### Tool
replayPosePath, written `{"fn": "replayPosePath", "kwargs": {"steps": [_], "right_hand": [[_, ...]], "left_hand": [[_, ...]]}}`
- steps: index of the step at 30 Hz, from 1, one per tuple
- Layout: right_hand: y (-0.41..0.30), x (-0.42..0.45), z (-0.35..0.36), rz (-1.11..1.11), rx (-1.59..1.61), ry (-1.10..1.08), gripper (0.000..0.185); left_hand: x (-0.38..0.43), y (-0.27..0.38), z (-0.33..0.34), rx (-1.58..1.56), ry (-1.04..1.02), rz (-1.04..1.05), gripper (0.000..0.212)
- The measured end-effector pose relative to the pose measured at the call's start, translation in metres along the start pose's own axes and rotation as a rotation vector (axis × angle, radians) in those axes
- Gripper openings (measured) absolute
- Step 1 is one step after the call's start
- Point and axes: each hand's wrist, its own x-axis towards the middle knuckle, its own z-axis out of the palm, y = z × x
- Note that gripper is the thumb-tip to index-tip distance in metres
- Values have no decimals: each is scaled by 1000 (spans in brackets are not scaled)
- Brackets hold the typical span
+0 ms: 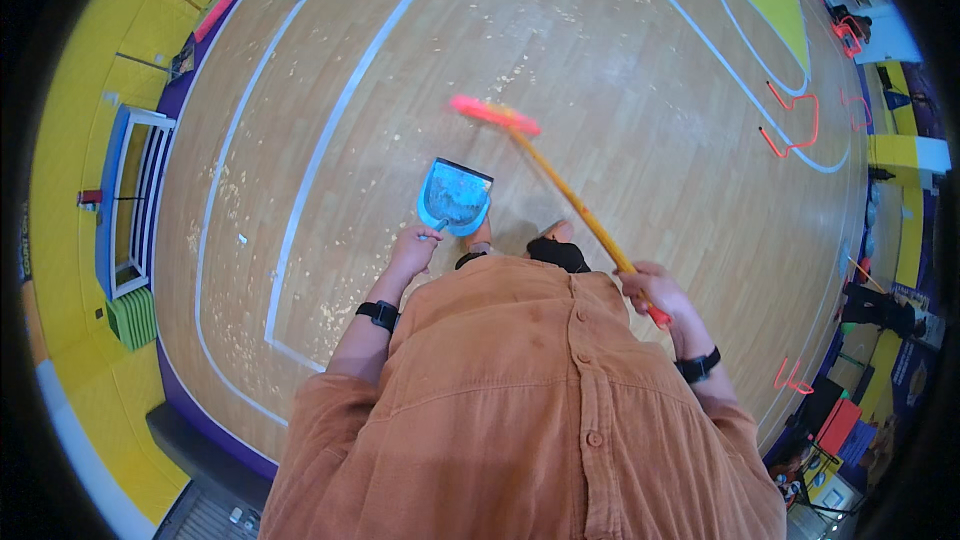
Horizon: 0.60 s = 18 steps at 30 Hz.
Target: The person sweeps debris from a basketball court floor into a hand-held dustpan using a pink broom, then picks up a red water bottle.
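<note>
My left hand (415,249) grips the handle of a blue plastic dustpan (455,195), which has a dark front lip and dark grime on its pan. In my right hand (654,287) is the yellow-orange handle of a push broom (576,202), held near its red end. The broom's pink-red head (495,115), slightly blurred, is beyond the dustpan, apart from it. Small pale scraps (510,75) lie scattered over the wooden floor (600,75), some past the broom head and many more to the left.
Orange-red bent tube frames (814,120) stand on the floor at right. Along the left wall are another broom (214,19), a long-handled dustpan (182,62), a white-and-blue slatted rack (135,199) and stacked green items (133,319). A person (877,311) is at the far right edge.
</note>
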Motion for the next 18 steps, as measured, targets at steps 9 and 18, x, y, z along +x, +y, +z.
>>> {"fn": "replayPosePath", "kwargs": {"steps": [9,18], "right_hand": [[-85,151,-22,-204,-270,119,16],[-57,187,-14,-198,-845,31,26]], "left_hand": [[-8,2,6,-162,83,-64,11],[-25,10,37,-256,178,-68,12]]}}
